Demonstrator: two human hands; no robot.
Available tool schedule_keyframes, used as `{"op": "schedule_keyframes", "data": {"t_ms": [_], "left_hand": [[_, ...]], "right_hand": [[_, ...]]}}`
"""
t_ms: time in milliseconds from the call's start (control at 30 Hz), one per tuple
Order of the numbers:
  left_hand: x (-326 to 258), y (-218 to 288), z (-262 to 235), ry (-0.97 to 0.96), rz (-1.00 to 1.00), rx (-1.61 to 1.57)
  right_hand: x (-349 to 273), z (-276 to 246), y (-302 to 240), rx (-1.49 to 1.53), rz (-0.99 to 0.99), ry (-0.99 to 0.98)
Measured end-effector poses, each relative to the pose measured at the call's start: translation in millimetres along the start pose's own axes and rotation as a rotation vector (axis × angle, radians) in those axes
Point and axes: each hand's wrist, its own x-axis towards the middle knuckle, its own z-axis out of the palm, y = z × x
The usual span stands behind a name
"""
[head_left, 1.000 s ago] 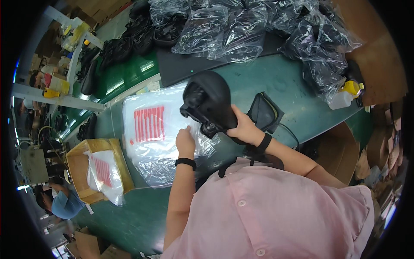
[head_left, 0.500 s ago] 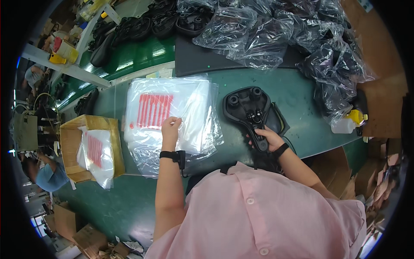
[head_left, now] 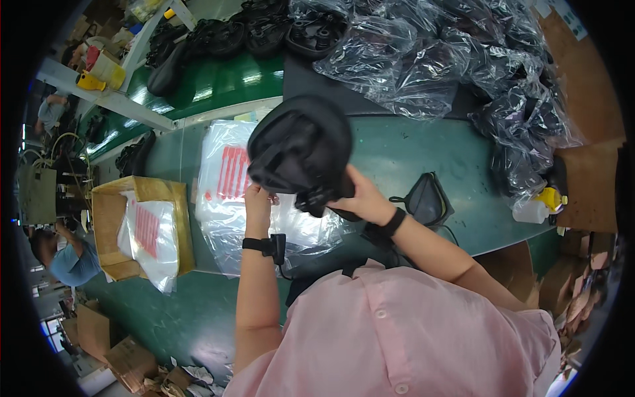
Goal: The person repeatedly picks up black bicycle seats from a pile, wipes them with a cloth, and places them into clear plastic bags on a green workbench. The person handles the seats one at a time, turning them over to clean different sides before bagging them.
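A black bicycle saddle point(head_left: 301, 149), somewhat blurred, is in the grasp of my right hand point(head_left: 367, 198), which grips its near right side. It hangs over a stack of clear plastic bags point(head_left: 221, 235) with red print. Beside the saddle's lower left edge, my left hand point(head_left: 256, 202) has its fingers pinched at the top plastic bag; the fingertips are partly covered by the saddle. To the right of my right hand lies a dark triangular pouch point(head_left: 428, 198) with a loop. Both wrists carry black straps.
An open cardboard box point(head_left: 175, 225) holding more printed bags stands on the left. Bagged saddles point(head_left: 423, 59) pile up at the back right, and bare saddles point(head_left: 225, 40) line the far left. A bottle with a yellow top point(head_left: 549, 197) sits at right.
My right hand has lifted the saddle and brought it left from the bare table to above the plastic bags. The pouch behind it is uncovered. My left hand has moved only slightly.
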Motion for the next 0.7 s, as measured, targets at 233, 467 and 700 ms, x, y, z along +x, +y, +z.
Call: {"op": "schedule_keyframes", "data": {"t_ms": [233, 467, 700], "left_hand": [[3.0, 2.3, -47.0, 0.299, 0.017, -0.068], [-39.8, 97.2, -41.2, 0.318, 0.367, -0.004], [-99.3, 103.9, 10.9, -0.353, 0.736, 0.818]], "right_hand": [[33.4, 33.5, 36.6, -0.885, 0.017, -0.140], [47.8, 34.8, 17.1, -1.079, 0.009, -0.317], [60.4, 36.3, -2.5, -0.922, 0.238, -0.340]]}}
